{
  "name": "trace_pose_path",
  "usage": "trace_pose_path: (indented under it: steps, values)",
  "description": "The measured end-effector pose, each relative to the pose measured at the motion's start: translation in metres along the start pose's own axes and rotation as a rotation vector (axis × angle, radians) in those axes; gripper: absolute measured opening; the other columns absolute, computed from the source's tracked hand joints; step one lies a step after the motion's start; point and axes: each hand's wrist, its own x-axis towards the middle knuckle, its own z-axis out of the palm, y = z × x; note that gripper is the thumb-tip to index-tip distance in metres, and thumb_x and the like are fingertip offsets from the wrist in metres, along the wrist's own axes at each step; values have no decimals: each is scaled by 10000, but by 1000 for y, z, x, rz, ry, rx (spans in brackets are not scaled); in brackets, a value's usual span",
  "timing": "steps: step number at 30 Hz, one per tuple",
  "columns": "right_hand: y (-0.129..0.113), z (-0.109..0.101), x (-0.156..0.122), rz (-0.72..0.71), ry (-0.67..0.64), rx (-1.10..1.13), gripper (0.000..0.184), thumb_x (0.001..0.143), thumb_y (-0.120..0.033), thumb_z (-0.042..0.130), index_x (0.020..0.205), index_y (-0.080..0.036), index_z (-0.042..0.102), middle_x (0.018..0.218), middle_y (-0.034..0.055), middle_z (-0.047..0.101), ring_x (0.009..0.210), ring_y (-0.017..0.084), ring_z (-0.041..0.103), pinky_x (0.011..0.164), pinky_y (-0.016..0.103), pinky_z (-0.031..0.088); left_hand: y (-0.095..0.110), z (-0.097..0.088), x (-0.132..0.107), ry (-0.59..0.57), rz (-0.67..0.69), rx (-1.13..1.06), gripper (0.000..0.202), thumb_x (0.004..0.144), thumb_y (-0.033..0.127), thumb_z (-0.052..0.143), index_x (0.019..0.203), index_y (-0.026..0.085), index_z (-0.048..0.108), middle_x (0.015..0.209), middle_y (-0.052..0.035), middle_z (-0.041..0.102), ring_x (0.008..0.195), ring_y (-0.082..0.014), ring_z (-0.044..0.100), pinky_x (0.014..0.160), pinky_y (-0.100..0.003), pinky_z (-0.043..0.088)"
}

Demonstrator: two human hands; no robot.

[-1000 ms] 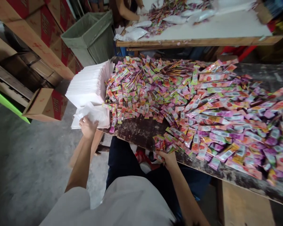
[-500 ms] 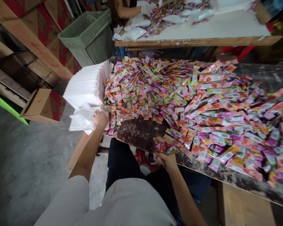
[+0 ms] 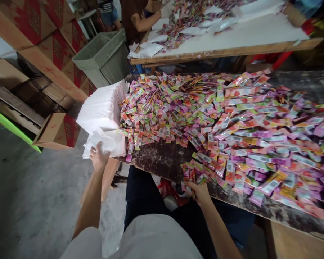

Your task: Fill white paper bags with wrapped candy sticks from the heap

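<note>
While both my arms reach to the worktop [image 3: 162, 160], my left grip [image 3: 99, 159] is closed on a loose white bag [image 3: 108, 142] at its near left corner, fingers curled over the crumpled edge. That bag lies on a few flat ones, just in front of a tall fanned stack [image 3: 102, 106] of the same bags. My right grip [image 3: 200, 190] is clamped round a bunch of sachets [image 3: 191, 174] at the near edge, the bunch sticking out of my fist toward the pile [image 3: 232, 118]. This pile, pink, purple and green, covers most of the worktop and touches the stack. A carton [image 3: 56, 131] sits to my left, with a green bin [image 3: 102, 57] beyond it. At a far table [image 3: 232, 39] another person's hand [image 3: 166, 10] works among more sachets.
</note>
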Motion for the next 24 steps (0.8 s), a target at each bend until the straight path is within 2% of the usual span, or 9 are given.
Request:
trace_pose_path:
  steps: [3,6,8,10,14,17,20,22,24]
  values:
    - [0,1,0,-1,16,-5,471,365,-199,870,668,-191,511,601,-19,633,434,138,546,377,277,510,-4,-11,-4,199,47,-88,521,835,290,534,1342,173,512,1259,-179,466,1232,-317,458,1078,-454,351]
    - [3,-2,-1,14,42,3,506,356,-213,882,734,-191,546,629,-19,655,463,163,582,405,314,548,12,-21,-15,385,128,-196,460,841,241,484,1289,152,544,1283,-175,416,1221,-290,449,1061,-416,375]
    - [6,-4,-1,2,41,16,551,343,-200,884,800,-195,575,650,-26,664,492,178,606,429,331,567,33,-21,-21,425,233,-270,459,828,218,496,1280,156,552,1353,-177,364,1250,-288,425,1059,-414,374]
    - [7,-5,-3,-25,43,25,552,350,-193,882,815,-196,586,655,-30,660,495,174,608,438,324,572,62,-13,-21,356,347,-328,458,809,204,528,1263,165,578,1393,-177,352,1288,-304,394,1060,-424,366]
    - [6,-6,-6,-78,55,0,538,370,-172,872,835,-198,603,667,-22,659,499,168,608,424,288,557,126,19,-2,70,522,-372,478,808,256,586,1282,192,591,1429,-181,391,1347,-336,336,1078,-468,322]
    - [6,-10,-7,-86,62,8,557,359,-154,874,840,-213,599,696,-31,666,519,170,619,442,290,567,149,38,10,-99,593,-319,614,777,342,657,1367,247,515,1490,-154,374,1368,-364,302,1092,-527,272]
    - [7,-19,-9,-69,75,13,514,371,-184,882,795,-213,592,665,-36,653,496,162,604,432,288,560,132,41,9,-29,467,-299,515,836,273,536,1346,206,515,1413,-162,462,1326,-327,371,1081,-497,304]
    - [7,-23,-10,-52,75,-7,481,381,-205,880,774,-206,602,625,-31,638,463,161,583,405,287,540,106,39,6,70,192,-236,474,830,186,449,1290,112,532,1260,-214,545,1228,-327,466,1030,-486,361]
    - [6,-21,-9,-65,75,-26,444,401,-223,870,759,-203,609,588,-34,619,444,161,569,395,282,523,79,40,7,40,-48,-101,530,759,194,512,1263,33,522,1183,-275,553,1181,-388,496,953,-516,411]
